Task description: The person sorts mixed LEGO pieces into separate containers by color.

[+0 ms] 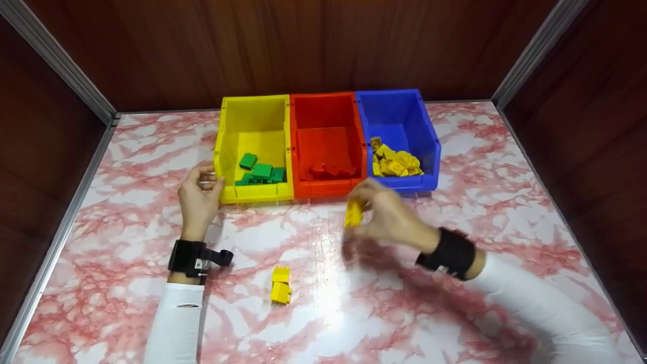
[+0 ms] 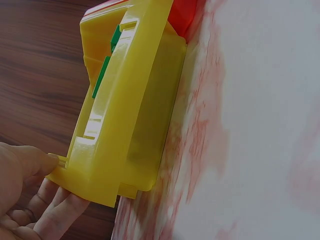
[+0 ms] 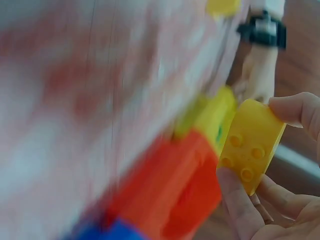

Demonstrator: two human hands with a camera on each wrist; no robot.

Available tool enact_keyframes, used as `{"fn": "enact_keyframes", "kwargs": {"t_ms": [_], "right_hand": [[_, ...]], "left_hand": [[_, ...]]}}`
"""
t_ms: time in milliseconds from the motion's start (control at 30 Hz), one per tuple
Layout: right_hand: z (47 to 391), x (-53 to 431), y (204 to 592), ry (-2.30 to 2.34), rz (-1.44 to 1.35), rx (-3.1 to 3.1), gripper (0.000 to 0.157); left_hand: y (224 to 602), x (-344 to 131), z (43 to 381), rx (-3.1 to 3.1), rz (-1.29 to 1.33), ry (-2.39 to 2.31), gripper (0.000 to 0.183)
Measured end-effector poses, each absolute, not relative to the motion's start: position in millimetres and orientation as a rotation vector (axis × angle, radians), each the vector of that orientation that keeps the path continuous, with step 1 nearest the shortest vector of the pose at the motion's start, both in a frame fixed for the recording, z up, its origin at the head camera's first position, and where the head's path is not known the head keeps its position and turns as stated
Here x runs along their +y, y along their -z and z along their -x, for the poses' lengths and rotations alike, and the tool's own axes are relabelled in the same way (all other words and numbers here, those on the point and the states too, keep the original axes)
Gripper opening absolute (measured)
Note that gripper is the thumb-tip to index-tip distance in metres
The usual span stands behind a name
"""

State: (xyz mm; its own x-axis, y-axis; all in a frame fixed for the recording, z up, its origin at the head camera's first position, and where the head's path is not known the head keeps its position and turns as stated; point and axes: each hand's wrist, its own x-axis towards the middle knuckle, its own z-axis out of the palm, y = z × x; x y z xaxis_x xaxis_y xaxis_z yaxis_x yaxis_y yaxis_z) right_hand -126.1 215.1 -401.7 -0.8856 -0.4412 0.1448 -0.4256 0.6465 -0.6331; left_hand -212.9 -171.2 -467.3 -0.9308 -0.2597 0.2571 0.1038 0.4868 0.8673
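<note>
My right hand (image 1: 386, 215) pinches a yellow toy brick (image 3: 250, 142) between thumb and fingers, just in front of the red bin (image 1: 328, 189) and above the table. Round studs show on the brick's face in the right wrist view. At the left, my left hand (image 1: 199, 194) grips the front corner of the yellow bin (image 2: 142, 115), thumb on top and fingers beneath the rim. Two more yellow bricks (image 1: 280, 292) lie touching on the table between my forearms.
Green bricks (image 1: 262, 171) lie in the yellow bin and red bricks (image 1: 331, 169) in the red one. The blue bin (image 1: 432, 162) holds several yellow bricks (image 1: 397, 164). Behind the joined bins stands a dark wood panel (image 1: 323, 45); side panels flank the marbled table (image 1: 252, 333).
</note>
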Motion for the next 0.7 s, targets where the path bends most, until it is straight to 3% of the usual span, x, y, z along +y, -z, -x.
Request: {"fn": "enact_keyframes", "kwargs": {"t_ms": [367, 700], "right_hand": [[196.1, 280.6, 363.1, 0.891, 0.528, 3.099, 0.051], [249.6, 299.7, 384.3, 0.855, 0.445, 3.104, 0.057]], "left_hand": [[467.1, -171.5, 211.6, -2.385, -0.135, 1.411, 0.029], [466.6, -170.9, 211.9, -2.398, -0.144, 1.419, 0.029]]}}
